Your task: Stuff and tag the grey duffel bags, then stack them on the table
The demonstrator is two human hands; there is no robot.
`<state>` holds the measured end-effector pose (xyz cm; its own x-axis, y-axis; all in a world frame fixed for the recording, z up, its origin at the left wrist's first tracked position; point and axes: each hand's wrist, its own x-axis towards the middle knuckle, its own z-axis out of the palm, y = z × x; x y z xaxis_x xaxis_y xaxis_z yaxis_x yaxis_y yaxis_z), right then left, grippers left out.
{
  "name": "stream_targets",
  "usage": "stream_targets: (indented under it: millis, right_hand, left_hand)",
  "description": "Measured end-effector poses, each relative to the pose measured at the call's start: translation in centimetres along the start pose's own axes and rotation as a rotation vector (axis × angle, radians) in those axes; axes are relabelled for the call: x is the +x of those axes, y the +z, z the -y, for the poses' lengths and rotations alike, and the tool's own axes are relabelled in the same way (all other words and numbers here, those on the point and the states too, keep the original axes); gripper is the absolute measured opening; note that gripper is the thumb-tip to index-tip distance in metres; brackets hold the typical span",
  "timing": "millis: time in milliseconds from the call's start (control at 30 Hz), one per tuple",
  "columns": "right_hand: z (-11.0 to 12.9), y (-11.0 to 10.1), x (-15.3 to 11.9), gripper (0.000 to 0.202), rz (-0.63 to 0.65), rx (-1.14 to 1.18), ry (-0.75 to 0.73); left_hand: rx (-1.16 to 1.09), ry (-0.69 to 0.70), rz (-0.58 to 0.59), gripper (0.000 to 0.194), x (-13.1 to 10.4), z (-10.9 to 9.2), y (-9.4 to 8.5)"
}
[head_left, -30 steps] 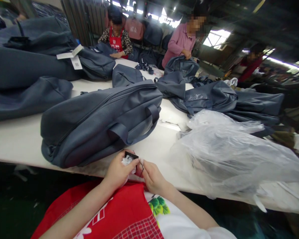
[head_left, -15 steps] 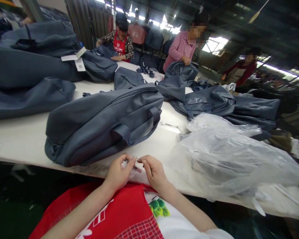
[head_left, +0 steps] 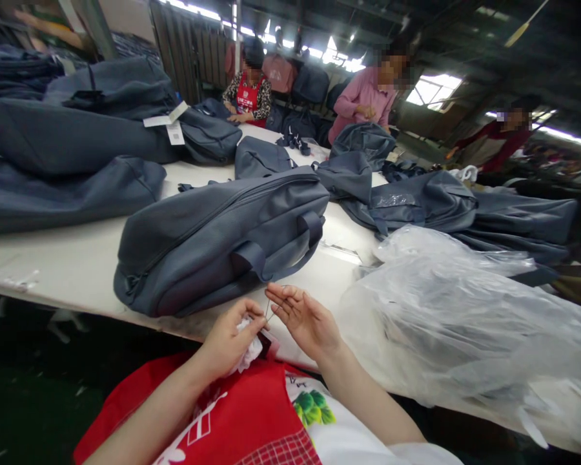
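Observation:
Close to the table's front edge, my left hand [head_left: 235, 334] is closed, with a crumpled white piece [head_left: 252, 354] bunched under its fingers; whether that is thin plastic or paper I cannot tell. A thin dark thread [head_left: 268, 312] runs from its fingertips up to my right hand [head_left: 310, 321]. That hand has its palm turned up and its fingers stretched out, with the thread touching or passing by the fingertips. Just beyond both hands a dark blue duffel bag [head_left: 213, 239] lies on its side, zipper upward and carry handles facing me. Neither hand touches it.
A heap of clear plastic bags [head_left: 465, 316] covers the right side of the white table [head_left: 77, 258]. More blue bags [head_left: 77, 139] lie at the left, one with white tags [head_left: 175, 134]. Others [head_left: 416, 200] lie behind the plastic. Several people work across the table.
My right hand has gone from a pinch beside the left fingertips to stretched fingers, slightly raised. More of the white piece shows under my left hand. The view has shifted a little left.

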<state>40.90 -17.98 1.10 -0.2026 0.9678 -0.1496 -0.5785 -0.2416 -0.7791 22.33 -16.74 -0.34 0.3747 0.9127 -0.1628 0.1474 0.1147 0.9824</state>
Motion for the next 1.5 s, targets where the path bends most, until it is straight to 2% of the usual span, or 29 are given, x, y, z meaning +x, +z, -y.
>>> stream_targets:
  millis: [100,200,300,367,433,467,567,600,667,733,800,867,967,1167,1267,1367,1500]
  right_hand:
    - [-0.2,1.0,-0.3,0.045,0.085,-0.027,-0.028]
    - [-0.3,2.2,-0.7,0.055,0.144,-0.071,-0.053]
    - [-0.8,3.1,-0.1,0.050,0.257,-0.120,0.016]
    - [-1.4,3.4,1.1,0.039,0.345,-0.226,0.097]
    - [-2.0,3.5,2.9,0.035,0.320,-0.378,0.099]
    - [-2.2,3.6,4.0,0.037,0.244,-0.456,0.040]
    - [-1.6,4.0,6.9,0.043,-0.099,-0.622,-0.295]
    - [-1.0,4.4,7.8,0.043,-0.179,-0.644,-0.422]
    - [0.8,5.4,9.3,0.042,-0.209,-0.617,-0.611]
    - [2.8,6.9,10.5,0.040,-0.101,-0.519,-0.673]
    - [4.5,8.2,11.2,0.035,0.048,-0.425,-0.629]
    - [5.6,9.1,11.6,0.034,0.171,-0.396,-0.521]
    - [6.3,9.5,11.7,0.036,0.259,-0.505,-0.393]
    - [7.9,9.8,11.2,0.040,0.365,-0.655,-0.260]
    - [8.4,10.3,11.2,0.028,0.401,-0.729,-0.214]
    - [8.5,10.4,11.4,0.038,0.367,-0.681,-0.193]
    - [8.0,9.9,11.4,0.042,0.296,-0.624,-0.220]
  left_hand:
    - [0.072,0.082,-0.032,0.023,-0.7,-0.7,-1.1]
    - [0.305,0.168,0.088,0.013,-1.6,-1.9,-2.4]
    - [0.428,0.187,0.226,0.025,-3.0,-3.5,-3.5]
    - [0.449,0.160,0.216,0.030,-3.9,-4.7,-4.2]
    - [0.464,0.139,0.131,0.032,-4.7,-5.9,-4.9]
    - [0.462,0.134,0.073,0.033,-5.0,-6.5,-5.3]
    - [0.383,0.136,-0.138,0.034,-5.5,-8.0,-6.2]
    - [0.345,0.137,-0.208,0.034,-5.4,-8.4,-6.4]
    - [0.273,0.136,-0.333,0.034,-4.9,-9.0,-6.4]
    - [0.209,0.122,-0.417,0.036,-4.1,-9.3,-6.3]
    - [0.114,0.098,-0.468,0.038,-3.0,-9.5,-6.1]
    - [-0.009,0.065,-0.508,0.044,-1.9,-9.8,-5.9]
    - [-0.075,0.079,-0.546,0.048,-0.5,-10.4,-5.7]
    - [0.282,0.217,-0.558,0.039,0.9,-11.3,-5.2]
    - [0.471,0.293,-0.562,0.034,1.3,-11.6,-4.9]
    - [0.680,0.344,-0.589,0.028,1.4,-11.7,-4.3]
    - [0.924,0.272,-0.609,0.011,1.3,-11.8,-3.0]
